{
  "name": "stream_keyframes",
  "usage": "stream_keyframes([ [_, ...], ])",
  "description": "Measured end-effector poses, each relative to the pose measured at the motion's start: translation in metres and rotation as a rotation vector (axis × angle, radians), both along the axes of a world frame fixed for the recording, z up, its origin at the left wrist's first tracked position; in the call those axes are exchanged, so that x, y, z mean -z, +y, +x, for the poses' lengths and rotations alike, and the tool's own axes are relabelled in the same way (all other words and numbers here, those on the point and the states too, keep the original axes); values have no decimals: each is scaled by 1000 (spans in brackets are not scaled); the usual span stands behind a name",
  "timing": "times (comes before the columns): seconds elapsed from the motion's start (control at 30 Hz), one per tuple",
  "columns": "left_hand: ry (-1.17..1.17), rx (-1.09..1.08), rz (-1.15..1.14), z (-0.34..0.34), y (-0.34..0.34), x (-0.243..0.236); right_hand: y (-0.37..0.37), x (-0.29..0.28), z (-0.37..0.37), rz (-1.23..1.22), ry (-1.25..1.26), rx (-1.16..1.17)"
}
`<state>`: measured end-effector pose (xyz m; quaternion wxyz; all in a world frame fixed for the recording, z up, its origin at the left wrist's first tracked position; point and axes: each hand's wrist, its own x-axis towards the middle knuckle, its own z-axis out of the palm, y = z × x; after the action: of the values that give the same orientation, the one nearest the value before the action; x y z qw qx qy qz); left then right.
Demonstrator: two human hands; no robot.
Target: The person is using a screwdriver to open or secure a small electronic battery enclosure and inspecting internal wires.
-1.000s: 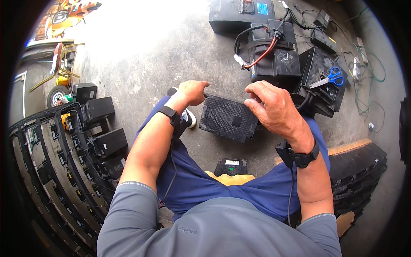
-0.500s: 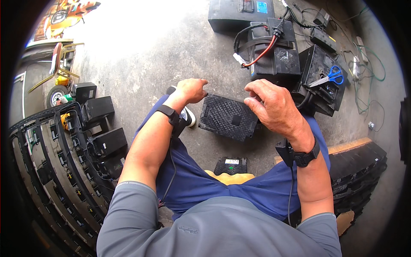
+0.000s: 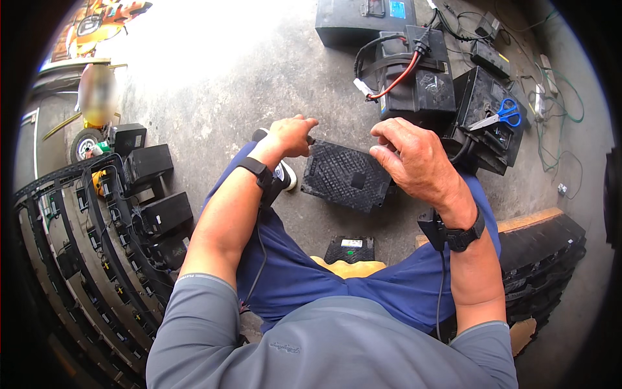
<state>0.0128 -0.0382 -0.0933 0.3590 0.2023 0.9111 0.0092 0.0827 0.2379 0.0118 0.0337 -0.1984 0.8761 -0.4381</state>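
You are seated, looking down past your blue trousers at a grey concrete floor (image 3: 214, 97). Between your knees, a black battery (image 3: 346, 175) with a cross-hatched surface stands tilted off the floor, held between your two hands. Your left hand (image 3: 291, 135) is curled around its upper left corner, fingers clenched on the edge. Your right hand (image 3: 414, 159) is at its upper right corner, thumb and fingers bent toward the edge; whether they actually grip it cannot be told. Each wrist wears a black strap with a thin cable running down the forearm.

Just below the battery, on the floor near your lap, lies a smaller black battery (image 3: 350, 248) with a white label. Beyond your right hand stand larger black batteries (image 3: 421, 84) joined by red and black leads, and blue-handled scissors (image 3: 499, 118) rest on top of one. To your left, rows of small black batteries (image 3: 152, 188) sit beside curved black racks (image 3: 71, 259).
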Motion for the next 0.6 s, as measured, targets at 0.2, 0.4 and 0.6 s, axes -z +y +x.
stream_keyframes([
  [0.2, -27, -54, -31, -1, 2, 6, -1, 1, 0, 1, -8, -7],
  [0.4, 34, 8, 33, 1, -2, 6, -1, 1, 0, -4, 1, -7],
  [0.6, -6, -30, -41, -3, 2, 1, -1, 0, 0, 0, -10, -7],
])
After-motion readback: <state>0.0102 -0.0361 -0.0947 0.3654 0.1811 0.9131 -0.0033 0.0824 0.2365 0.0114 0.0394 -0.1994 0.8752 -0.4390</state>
